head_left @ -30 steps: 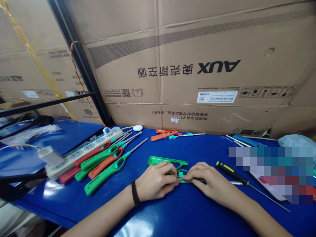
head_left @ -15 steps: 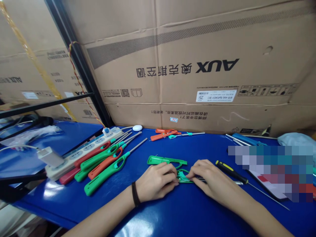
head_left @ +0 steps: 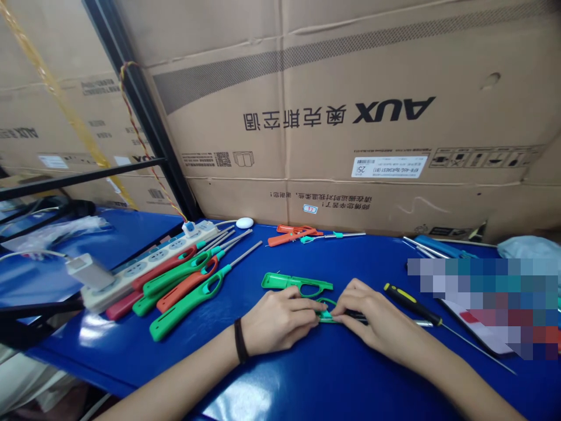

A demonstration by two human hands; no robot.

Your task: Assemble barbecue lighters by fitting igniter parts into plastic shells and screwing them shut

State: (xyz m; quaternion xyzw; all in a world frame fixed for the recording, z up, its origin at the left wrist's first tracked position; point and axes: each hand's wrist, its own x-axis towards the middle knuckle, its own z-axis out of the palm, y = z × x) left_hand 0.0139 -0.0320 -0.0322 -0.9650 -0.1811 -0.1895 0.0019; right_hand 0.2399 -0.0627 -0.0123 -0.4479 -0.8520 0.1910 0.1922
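My left hand [head_left: 280, 320] is closed around the handle of an opened green stick lighter [head_left: 326, 319] lying on the blue table. Its index finger reaches onto the teal trigger part. At the lighter's other side, my right hand [head_left: 366, 305] pinches near the trigger and the base of the tube; what its fingertips grip is partly hidden. The metal tube [head_left: 423, 323] sticks out to the right beneath that hand. Just behind my left hand lies a loose green casing half [head_left: 284, 282], its hollow side up.
Assembled red and green stick lighters [head_left: 188, 301] lie at left against a power strip [head_left: 140, 269] with a plugged-in charger [head_left: 90, 272]. Orange lighter parts [head_left: 293, 235] sit at the back before a large carton [head_left: 324, 152]. A screwdriver [head_left: 412, 304] lies right; blurred items are beyond.
My left index finger has stretched out to the right onto the teal trigger part. My right hand stays at the lighter, with its fingers slightly shifted. The view has tilted slightly.
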